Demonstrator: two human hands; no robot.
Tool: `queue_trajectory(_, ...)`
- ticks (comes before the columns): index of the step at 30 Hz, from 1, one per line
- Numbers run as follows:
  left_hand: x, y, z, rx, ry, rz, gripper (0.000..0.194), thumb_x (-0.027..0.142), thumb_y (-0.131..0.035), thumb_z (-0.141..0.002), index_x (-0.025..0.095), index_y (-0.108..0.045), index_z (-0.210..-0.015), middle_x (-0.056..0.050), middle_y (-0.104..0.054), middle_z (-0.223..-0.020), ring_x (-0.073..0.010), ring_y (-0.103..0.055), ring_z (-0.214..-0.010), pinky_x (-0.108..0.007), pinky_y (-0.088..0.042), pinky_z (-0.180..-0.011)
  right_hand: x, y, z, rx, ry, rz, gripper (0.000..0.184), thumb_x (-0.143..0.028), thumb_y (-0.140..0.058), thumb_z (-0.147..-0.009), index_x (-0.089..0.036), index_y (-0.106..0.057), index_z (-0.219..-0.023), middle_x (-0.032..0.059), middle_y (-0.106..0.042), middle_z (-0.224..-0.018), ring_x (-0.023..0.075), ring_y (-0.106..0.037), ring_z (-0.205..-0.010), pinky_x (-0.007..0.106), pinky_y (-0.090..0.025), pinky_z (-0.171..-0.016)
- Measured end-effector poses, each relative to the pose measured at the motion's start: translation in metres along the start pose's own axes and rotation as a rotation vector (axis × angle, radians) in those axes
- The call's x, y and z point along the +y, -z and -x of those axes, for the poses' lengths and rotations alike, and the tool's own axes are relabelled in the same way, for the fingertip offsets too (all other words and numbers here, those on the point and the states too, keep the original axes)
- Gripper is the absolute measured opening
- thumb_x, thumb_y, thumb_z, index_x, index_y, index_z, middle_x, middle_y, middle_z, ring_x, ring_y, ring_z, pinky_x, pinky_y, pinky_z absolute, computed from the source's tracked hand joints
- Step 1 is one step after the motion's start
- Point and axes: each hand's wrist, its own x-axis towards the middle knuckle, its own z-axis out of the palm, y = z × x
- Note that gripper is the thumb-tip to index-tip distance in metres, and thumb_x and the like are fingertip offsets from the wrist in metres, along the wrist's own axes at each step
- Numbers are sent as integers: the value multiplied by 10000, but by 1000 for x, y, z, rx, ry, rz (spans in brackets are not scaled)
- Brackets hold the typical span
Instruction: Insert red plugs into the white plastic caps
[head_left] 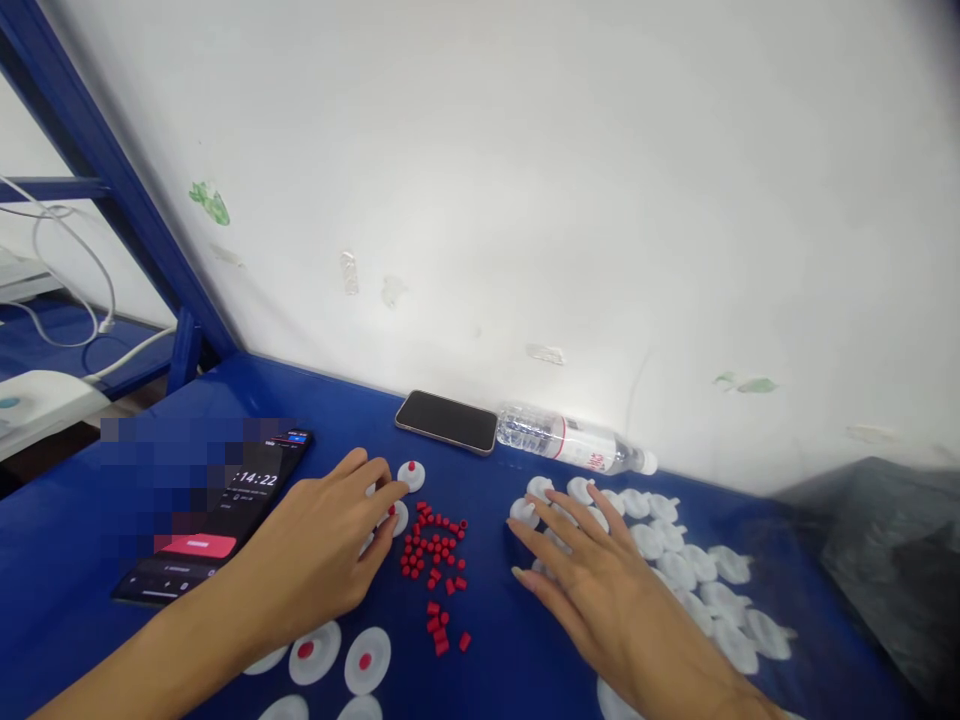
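My left hand (330, 545) lies palm down on the blue table (487, 660), fingers curled loosely over white discs with red centres (410, 473); whether it grips one is hidden. A pile of several small red plugs (435, 550) sits between my hands. My right hand (600, 580) rests flat with fingers spread on a heap of plain white discs (690, 570). More finished discs with red centres (366, 660) lie near the front edge under my left forearm.
A phone with a lit timer screen (217, 525) lies at the left. A dark phone (447, 421) and a plastic water bottle (570, 440) on its side lie against the white wall. A blue frame and white cables (67, 290) stand far left.
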Motion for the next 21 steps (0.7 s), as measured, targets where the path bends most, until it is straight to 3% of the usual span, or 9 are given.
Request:
queue_trajectory(2, 2, 3, -1, -62, 17, 4, 321, 115, -451, -1038, 241, -697, -1202, -80, -663, -1141, -305, -585, -1029, -386, -529, -652, -1, 2, -1, 6, 0, -7, 345, -424, -581, -1067, -312, -709, -1367, 5, -792, -1370, 263, -710, -1329, 579, -545, -1207)
queue_trajectory(6, 5, 4, -3, -123, -9, -3, 336, 58, -460, -1007, 258, -730, -1022, -89, -585, -1287, -299, -547, -1052, -368, -499, -650, -5, 10, -4, 45, 12, -37, 357, -383, -465, -1119, -281, -699, -1368, -15, -792, -1368, 219, -719, -1312, 553, -516, -1241)
queue_trajectory(11, 1, -2, -2, -153, -48, 21, 346, 25, -463, -1000, 235, -704, -869, -82, -543, -1332, -272, -537, -1031, -361, -447, -649, -9, 18, -9, 171, 16, -113, 305, -386, -479, -1112, -283, -752, -1205, -34, -845, -1185, 177, -782, -1168, 452, -538, -1228)
queue_trajectory(18, -1, -10, -3, -148, -96, 74, 341, 32, -488, -981, 239, -716, -834, -76, -576, -1210, -245, -555, -899, -355, -387, -589, -16, 22, -6, 223, 28, -104, 278, -260, -489, -1075, -250, -762, -1124, 30, -844, -1068, 185, -826, -963, 282, -693, -918)
queue_trajectory(21, 0, -9, -4, -66, -97, 56, 323, 51, -464, -1005, 237, -704, -894, -85, -632, -1187, -255, -578, -892, -360, -445, -593, -18, 20, -5, 210, 68, -109, 336, -171, -459, -1044, -258, -769, -1138, 22, -848, -1142, 171, -820, -1035, 246, -672, -949)
